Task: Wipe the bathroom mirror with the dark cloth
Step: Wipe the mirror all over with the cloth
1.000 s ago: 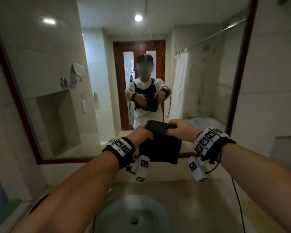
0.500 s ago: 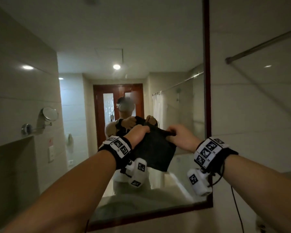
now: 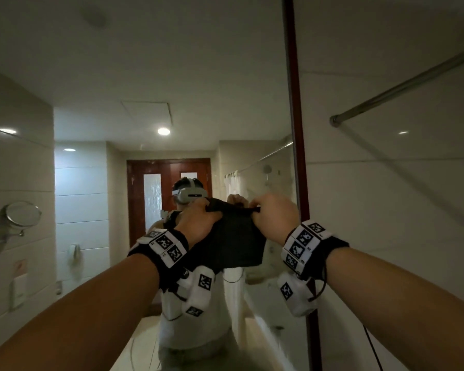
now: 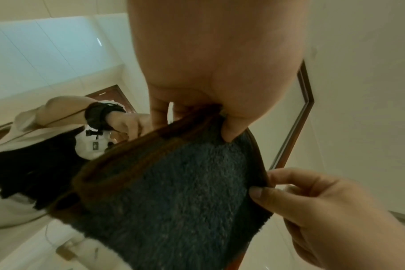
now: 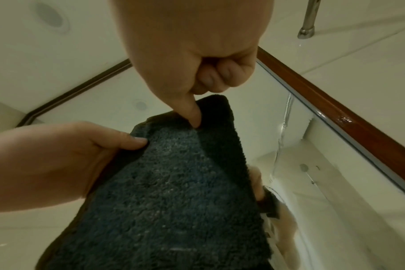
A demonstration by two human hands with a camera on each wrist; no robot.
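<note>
A dark, fluffy cloth (image 3: pixel 233 239) hangs between my hands, close in front of the mirror (image 3: pixel 145 103) near its dark red right frame (image 3: pixel 292 129). My left hand (image 3: pixel 198 220) grips the cloth's top left corner, thumb on the near face. My right hand (image 3: pixel 273 215) pinches the top right corner. The left wrist view shows the cloth (image 4: pixel 173 201) under my left hand (image 4: pixel 197 124), with my right hand (image 4: pixel 312 210) pinching its edge. The right wrist view has my right hand (image 5: pixel 197 102) pressing its thumb on the cloth (image 5: pixel 173 182) while my left hand (image 5: pixel 58 160) holds the other side. Whether the cloth touches the glass I cannot tell.
A metal curtain rod (image 3: pixel 402 87) meets the tiled wall (image 3: pixel 386 210) to the right of the mirror frame. The glass reflects a person with a headset, a wooden door, a round wall mirror and a shower curtain.
Both hands have lifted the cloth from above the sink up to the mirror's right side. The view has tilted upward, and the sink has dropped out of sight. Both grips are unchanged.
</note>
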